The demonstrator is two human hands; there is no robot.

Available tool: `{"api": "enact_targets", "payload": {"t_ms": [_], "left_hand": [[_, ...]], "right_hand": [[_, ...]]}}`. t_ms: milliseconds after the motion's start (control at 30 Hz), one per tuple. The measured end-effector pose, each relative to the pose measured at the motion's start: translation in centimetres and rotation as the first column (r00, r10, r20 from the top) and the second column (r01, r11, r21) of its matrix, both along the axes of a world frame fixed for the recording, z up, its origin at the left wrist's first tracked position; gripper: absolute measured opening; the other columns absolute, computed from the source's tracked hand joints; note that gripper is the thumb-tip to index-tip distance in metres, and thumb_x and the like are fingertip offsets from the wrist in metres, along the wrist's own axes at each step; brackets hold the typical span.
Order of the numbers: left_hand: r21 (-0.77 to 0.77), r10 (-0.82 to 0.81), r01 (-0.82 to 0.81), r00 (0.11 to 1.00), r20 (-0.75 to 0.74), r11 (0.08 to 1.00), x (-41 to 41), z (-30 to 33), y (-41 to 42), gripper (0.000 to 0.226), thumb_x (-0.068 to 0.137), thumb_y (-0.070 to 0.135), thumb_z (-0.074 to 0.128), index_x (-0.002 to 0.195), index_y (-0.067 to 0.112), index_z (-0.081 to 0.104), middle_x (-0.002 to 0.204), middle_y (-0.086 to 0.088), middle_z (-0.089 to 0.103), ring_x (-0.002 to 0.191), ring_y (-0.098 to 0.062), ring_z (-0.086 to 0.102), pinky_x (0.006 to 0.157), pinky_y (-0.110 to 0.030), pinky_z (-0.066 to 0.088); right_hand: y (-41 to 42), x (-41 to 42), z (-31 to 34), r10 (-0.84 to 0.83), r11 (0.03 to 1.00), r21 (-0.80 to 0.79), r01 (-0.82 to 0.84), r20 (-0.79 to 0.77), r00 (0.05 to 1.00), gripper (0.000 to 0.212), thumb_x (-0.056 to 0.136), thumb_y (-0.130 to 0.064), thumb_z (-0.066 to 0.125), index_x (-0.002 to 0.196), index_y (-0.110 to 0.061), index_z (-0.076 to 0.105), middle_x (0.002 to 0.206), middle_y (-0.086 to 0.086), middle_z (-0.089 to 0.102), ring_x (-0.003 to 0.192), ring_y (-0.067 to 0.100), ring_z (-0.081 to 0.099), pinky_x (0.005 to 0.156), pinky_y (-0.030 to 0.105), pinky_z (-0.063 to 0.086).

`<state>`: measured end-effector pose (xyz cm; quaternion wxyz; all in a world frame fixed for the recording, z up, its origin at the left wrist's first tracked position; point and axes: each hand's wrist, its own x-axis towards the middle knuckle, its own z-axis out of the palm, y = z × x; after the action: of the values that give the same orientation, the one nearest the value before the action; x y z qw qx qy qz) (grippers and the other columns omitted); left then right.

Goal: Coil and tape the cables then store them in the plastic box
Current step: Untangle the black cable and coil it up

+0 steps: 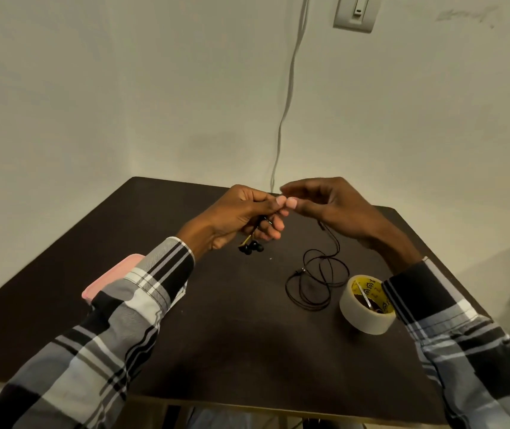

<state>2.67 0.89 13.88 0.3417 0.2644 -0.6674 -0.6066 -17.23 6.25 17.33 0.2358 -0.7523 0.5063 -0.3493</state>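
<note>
Dark table (216, 320) bears tape roll (368, 308), print unreadable; both hands (241, 215) (334, 209) pinch earphone cable (315, 274).

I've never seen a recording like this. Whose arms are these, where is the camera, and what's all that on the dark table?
There is no machine here: a person wears a camera on the head, looking down at their own arms in checked sleeves. The left hand grips a thin black earphone cable, its earbuds dangling below. The right hand meets it fingertip to fingertip, apparently pinching the same cable. The cable's loose loops lie on the table, beside a roll of tape. A pink object peeks from under the left sleeve.
</note>
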Motion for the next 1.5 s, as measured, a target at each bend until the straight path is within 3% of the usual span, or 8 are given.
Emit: {"api": "enact_targets", "payload": {"t_ms": [200, 333, 767, 867, 1000, 1133, 1333, 1500], "left_hand": [[-0.013, 0.028, -0.028, 0.999, 0.033, 1.0, 0.5, -0.2, 0.1, 0.03, 0.092, 0.03, 0.063, 0.096, 0.002, 0.073, 0.081, -0.011, 0.074, 0.069, -0.017, 0.071, 0.072, -0.026, 0.056], [0.016, -0.034, 0.034, 0.999, 0.018, 0.999, 0.9, -0.6, 0.6, 0.031, 0.092, 0.032, 0.06, 0.089, 0.003, 0.071, 0.081, -0.01, 0.073, 0.073, -0.02, 0.07, 0.072, -0.026, 0.055], [0.086, -0.134, 0.147, 0.98, -0.145, 0.985, -0.7, -1.8, 2.3, 0.03, 0.093, 0.03, 0.053, 0.091, 0.005, 0.069, 0.077, -0.009, 0.07, 0.073, -0.021, 0.07, 0.09, -0.044, 0.055], [0.11, -0.133, 0.162, 0.963, -0.236, 0.981, -0.6, -1.6, 2.6, 0.033, 0.091, 0.034, 0.052, 0.086, 0.008, 0.071, 0.073, -0.008, 0.07, 0.069, -0.019, 0.071, 0.089, -0.046, 0.055], [0.129, -0.138, 0.201, 0.913, -0.384, 0.971, -0.2, -0.9, 3.1, 0.039, 0.089, 0.034, 0.048, 0.087, 0.006, 0.075, 0.085, -0.014, 0.074, 0.08, -0.023, 0.074, 0.081, -0.037, 0.061], [0.118, -0.115, 0.181, 0.898, -0.424, 0.976, 0.2, -0.9, 3.2, 0.041, 0.091, 0.034, 0.046, 0.091, 0.003, 0.074, 0.1, -0.019, 0.074, 0.095, -0.028, 0.073, 0.088, -0.04, 0.058], [0.12, -0.075, 0.163, 0.842, -0.534, 0.979, 0.8, -0.5, 2.8, 0.043, 0.09, 0.035, 0.044, 0.09, 0.006, 0.076, 0.103, -0.017, 0.074, 0.097, -0.027, 0.072, 0.085, -0.034, 0.059], [0.117, -0.009, 0.103, 0.788, -0.616, 0.988, 1.7, 0.0, 1.7, 0.042, 0.093, 0.034, 0.043, 0.105, 0.003, 0.07, 0.125, -0.017, 0.066, 0.12, -0.028, 0.062, 0.095, -0.034, 0.054]], "right_hand": [[-0.4, -0.3, -0.1, -0.019, 0.999, -0.036, 0.021, 0.052, 0.998, 0.015, 0.091, -0.014, 0.067, 0.1, -0.006, 0.076, 0.086, 0.008, 0.077, 0.083, 0.014, 0.073, 0.087, 0.033, 0.059], [-0.5, -1.0, 0.8, -0.076, 0.992, -0.086, 0.087, 0.123, 0.99, 0.013, 0.091, -0.016, 0.068, 0.097, -0.007, 0.075, 0.088, 0.012, 0.076, 0.084, 0.022, 0.074, 0.085, 0.038, 0.059], [-0.5, 0.0, -0.4, 0.04, 0.999, -0.026, -0.037, 0.111, 0.993, 0.016, 0.093, -0.012, 0.065, 0.098, -0.002, 0.075, 0.085, 0.012, 0.076, 0.08, 0.016, 0.072, 0.073, 0.023, 0.057], [-0.8, 0.1, -0.8, 0.034, 0.999, -0.002, -0.034, 0.126, 0.991, 0.019, 0.093, -0.018, 0.064, 0.101, -0.006, 0.076, 0.09, 0.015, 0.076, 0.084, 0.025, 0.072, 0.073, 0.028, 0.058], [-0.7, 0.4, -1.5, 0.061, 0.994, 0.075, -0.082, 0.244, 0.968, 0.023, 0.086, -0.023, 0.064, 0.102, -0.01, 0.074, 0.1, 0.021, 0.074, 0.087, 0.023, 0.071, 0.075, 0.027, 0.06], [-0.6, 0.9, -2.2, 0.108, 0.986, 0.094, -0.139, 0.279, 0.954, 0.024, 0.094, -0.002, 0.056, 0.1, -0.017, 0.074, 0.095, 0.007, 0.077, 0.089, 0.019, 0.073, 0.074, 0.025, 0.058], [-0.1, 1.9, -4.2, 0.041, 0.982, 0.158, -0.106, 0.369, 0.928, 0.018, 0.097, -0.012, 0.057, 0.098, -0.017, 0.074, 0.075, 0.004, 0.07, 0.058, 0.011, 0.059, 0.054, 0.023, 0.045], [0.7, 3.1, -7.4, -0.057, 0.969, 0.242, -0.041, 0.384, 0.922, 0.024, 0.097, -0.022, 0.06, 0.112, -0.008, 0.073, 0.075, 0.004, 0.071, 0.048, 0.01, 0.043, 0.044, 0.02, 0.031]]}}
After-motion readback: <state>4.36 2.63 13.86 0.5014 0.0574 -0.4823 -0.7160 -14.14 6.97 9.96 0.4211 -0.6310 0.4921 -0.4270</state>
